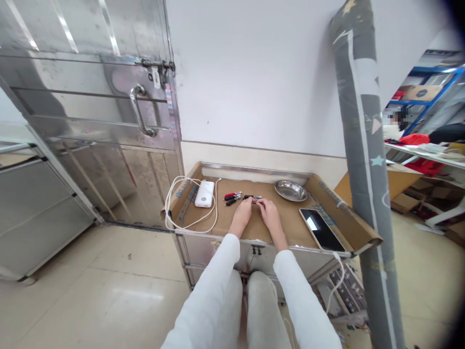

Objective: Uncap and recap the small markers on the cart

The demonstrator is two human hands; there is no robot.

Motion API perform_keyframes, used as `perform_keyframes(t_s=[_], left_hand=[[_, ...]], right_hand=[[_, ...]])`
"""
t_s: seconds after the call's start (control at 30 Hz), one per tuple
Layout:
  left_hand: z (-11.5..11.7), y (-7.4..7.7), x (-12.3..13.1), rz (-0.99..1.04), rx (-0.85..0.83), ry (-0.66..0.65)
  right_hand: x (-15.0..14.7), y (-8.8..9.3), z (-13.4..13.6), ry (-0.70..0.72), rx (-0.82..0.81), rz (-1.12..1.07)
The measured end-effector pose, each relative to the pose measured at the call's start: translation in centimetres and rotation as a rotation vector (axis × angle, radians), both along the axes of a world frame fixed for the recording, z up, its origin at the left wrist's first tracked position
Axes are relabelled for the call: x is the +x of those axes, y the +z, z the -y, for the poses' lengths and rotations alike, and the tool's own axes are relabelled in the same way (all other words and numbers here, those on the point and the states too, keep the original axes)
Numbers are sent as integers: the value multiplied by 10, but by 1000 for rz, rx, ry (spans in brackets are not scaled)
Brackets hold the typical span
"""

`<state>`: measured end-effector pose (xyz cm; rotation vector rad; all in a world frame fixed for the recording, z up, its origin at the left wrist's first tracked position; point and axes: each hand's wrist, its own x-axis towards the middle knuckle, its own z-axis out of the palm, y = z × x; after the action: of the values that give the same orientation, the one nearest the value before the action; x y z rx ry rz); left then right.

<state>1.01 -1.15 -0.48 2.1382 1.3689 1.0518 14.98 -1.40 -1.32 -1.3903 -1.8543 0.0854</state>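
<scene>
My left hand (242,213) and my right hand (269,213) meet over the cardboard-covered cart top, fingers closed. Between the fingertips shows a small dark pen (255,203), mostly hidden by the fingers. Just beyond them lies another dark pen (248,197). Left of my left hand is a small group of red and black pens (231,198). A round metal dish (290,190) sits beyond my right hand, toward the back right.
A white power bank (204,194) with a looped white cable (217,213) lies at left. At front right lies a phone (321,230) with a cable. A tall grey wrapped roll (366,160) leans on the right. A metal door (109,111) stands at left; a person sits far right.
</scene>
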Motion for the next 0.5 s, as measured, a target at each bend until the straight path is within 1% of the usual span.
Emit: perform_keyframes(t_s=[0.13, 0.27, 0.5], left_hand=[[-1, -1, 0, 41, 9, -17], [-3, -3, 0, 58, 31, -8], [1, 0, 1, -26, 85, 27]], right_hand=[[-1, -1, 1, 24, -24, 4], [-2, -1, 1, 56, -43, 13], [-3, 2, 3, 48, -25, 79]])
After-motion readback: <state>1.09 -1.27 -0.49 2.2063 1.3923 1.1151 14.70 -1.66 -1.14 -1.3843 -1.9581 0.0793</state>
